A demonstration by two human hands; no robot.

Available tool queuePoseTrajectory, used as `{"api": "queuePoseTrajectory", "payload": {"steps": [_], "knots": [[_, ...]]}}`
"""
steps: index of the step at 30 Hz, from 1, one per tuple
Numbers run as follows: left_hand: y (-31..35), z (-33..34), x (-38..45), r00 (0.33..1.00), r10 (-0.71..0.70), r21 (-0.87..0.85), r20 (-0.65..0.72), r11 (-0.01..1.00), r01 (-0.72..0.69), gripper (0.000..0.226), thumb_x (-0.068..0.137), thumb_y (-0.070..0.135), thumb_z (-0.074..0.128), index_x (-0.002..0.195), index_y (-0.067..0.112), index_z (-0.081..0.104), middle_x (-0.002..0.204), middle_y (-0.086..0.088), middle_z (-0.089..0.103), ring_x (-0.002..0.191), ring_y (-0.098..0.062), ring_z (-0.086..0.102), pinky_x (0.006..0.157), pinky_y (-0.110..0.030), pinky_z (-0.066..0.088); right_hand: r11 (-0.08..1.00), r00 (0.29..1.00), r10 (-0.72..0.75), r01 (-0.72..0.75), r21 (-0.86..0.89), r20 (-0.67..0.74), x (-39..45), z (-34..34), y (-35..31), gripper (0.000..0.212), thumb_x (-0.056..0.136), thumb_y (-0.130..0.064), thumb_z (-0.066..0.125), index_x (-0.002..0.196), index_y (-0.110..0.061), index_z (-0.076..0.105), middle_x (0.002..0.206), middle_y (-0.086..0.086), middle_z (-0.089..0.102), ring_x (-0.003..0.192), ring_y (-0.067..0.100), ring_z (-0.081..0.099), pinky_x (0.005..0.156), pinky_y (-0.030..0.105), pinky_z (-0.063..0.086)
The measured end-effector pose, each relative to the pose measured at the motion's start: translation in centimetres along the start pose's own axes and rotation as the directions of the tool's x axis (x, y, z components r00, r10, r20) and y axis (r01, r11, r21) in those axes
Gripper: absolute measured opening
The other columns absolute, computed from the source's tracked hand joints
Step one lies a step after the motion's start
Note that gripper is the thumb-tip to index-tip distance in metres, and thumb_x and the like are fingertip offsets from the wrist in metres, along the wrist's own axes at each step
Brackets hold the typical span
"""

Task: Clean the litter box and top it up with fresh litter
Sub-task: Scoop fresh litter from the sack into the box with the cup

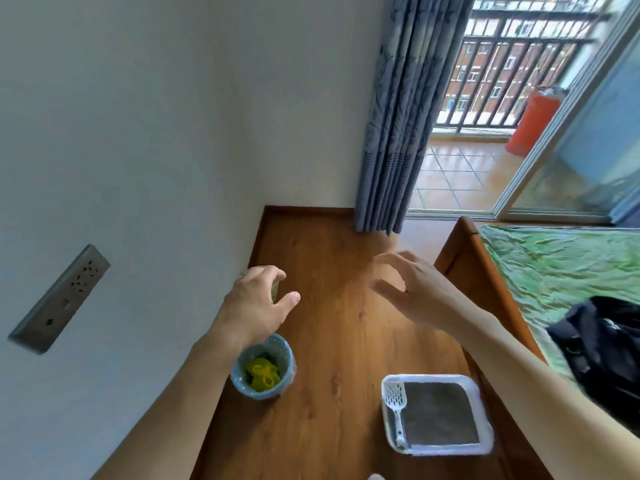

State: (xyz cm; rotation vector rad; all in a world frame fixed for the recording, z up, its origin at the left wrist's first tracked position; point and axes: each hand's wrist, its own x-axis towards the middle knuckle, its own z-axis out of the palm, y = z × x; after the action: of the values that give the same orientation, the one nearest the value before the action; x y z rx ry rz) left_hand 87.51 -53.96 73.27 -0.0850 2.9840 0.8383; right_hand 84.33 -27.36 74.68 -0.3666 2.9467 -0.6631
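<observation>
A white litter box [483,410] with grey litter lies on the wooden floor at the lower right. A white slotted scoop [396,407] rests along its left inner side. Left of it stands a small blue bin [287,368] holding something yellow. My left hand [256,303] hovers above the floor beyond the bin, fingers apart; a pale greenish object shows partly behind its fingers by the wall, not clearly gripped. My right hand [412,289] is raised over the floor, fingers spread, holding nothing.
A white wall with a socket strip [59,299] runs along the left. A wooden bed frame [485,282] with a green sheet and a black bag [609,344] borders the right. A grey curtain [398,133] hangs ahead beside an open balcony door.
</observation>
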Motion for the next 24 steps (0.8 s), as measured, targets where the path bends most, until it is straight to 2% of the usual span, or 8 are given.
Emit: {"api": "queuePoseTrajectory", "payload": {"steps": [5, 10, 13, 17, 20, 24], "knots": [[-3.6, -0.1, 0.3, 0.998, 0.044, -0.03, 0.049, 0.999, -0.043, 0.044, 0.093, 0.046, 0.063, 0.131, 0.027, 0.053, 0.136, 0.002, 0.052, 0.113, -0.018, 0.054, 0.093, -0.035, 0.053, 0.998, 0.996, 0.069, -0.069, 0.002, -0.051, -2.8, 2.3, -2.3, 0.05, 0.094, -0.056, 0.046, 0.14, -0.036, 0.042, 0.146, -0.007, 0.043, 0.125, 0.012, 0.047, 0.095, 0.024, 0.04], [-3.3, 1.0, 0.5, 0.992, 0.058, -0.074, 0.112, 0.996, -0.05, 0.044, 0.093, 0.048, 0.062, 0.131, 0.028, 0.053, 0.136, 0.004, 0.05, 0.109, -0.015, 0.056, 0.09, -0.033, 0.055, 0.991, 0.991, 0.13, -0.13, 0.019, -0.026, -4.2, 2.8, -1.9, 0.051, 0.092, -0.057, 0.047, 0.138, -0.036, 0.045, 0.146, -0.006, 0.043, 0.111, 0.01, 0.053, 0.09, 0.022, 0.045], [-2.6, 1.6, 1.6, 0.992, 0.058, -0.071, 0.114, 0.996, -0.05, 0.043, 0.093, 0.047, 0.062, 0.131, 0.028, 0.053, 0.137, 0.003, 0.05, 0.111, -0.016, 0.057, 0.09, -0.032, 0.056, 0.985, 0.986, 0.161, -0.158, 0.068, -0.035, -3.3, 2.6, -0.3, 0.051, 0.092, -0.057, 0.048, 0.138, -0.035, 0.045, 0.146, -0.006, 0.043, 0.122, 0.013, 0.05, 0.092, 0.022, 0.043], [-1.2, 2.6, 3.9, 0.992, 0.037, -0.019, 0.118, 0.999, -0.035, 0.042, 0.093, 0.046, 0.063, 0.129, 0.027, 0.055, 0.136, 0.003, 0.052, 0.117, -0.016, 0.054, 0.093, -0.032, 0.053, 0.982, 0.988, 0.15, -0.146, 0.116, -0.029, -1.2, 2.4, 2.8, 0.049, 0.093, -0.055, 0.048, 0.138, -0.035, 0.045, 0.144, -0.006, 0.044, 0.124, 0.012, 0.047, 0.092, 0.021, 0.039], [0.8, 3.4, 6.4, 0.995, 0.0, 0.02, 0.098, 1.0, -0.002, 0.04, 0.093, 0.045, 0.063, 0.128, 0.027, 0.055, 0.133, 0.003, 0.053, 0.109, -0.013, 0.052, 0.086, -0.027, 0.05, 0.984, 0.992, 0.121, -0.117, 0.131, -0.024, 1.2, 1.7, 5.9, 0.049, 0.095, -0.054, 0.048, 0.139, -0.034, 0.044, 0.144, -0.006, 0.044, 0.124, 0.012, 0.047, 0.091, 0.02, 0.036], [3.7, 4.3, 8.9, 0.998, -0.004, 0.044, 0.055, 0.999, 0.002, 0.037, 0.093, 0.043, 0.064, 0.126, 0.026, 0.056, 0.127, 0.005, 0.054, 0.105, -0.013, 0.053, 0.079, -0.024, 0.043, 0.985, 0.994, 0.109, -0.106, 0.136, -0.017, 4.2, 0.1, 9.5, 0.049, 0.096, -0.052, 0.048, 0.141, -0.032, 0.043, 0.146, -0.004, 0.043, 0.128, 0.014, 0.046, 0.098, 0.025, 0.041]]}}
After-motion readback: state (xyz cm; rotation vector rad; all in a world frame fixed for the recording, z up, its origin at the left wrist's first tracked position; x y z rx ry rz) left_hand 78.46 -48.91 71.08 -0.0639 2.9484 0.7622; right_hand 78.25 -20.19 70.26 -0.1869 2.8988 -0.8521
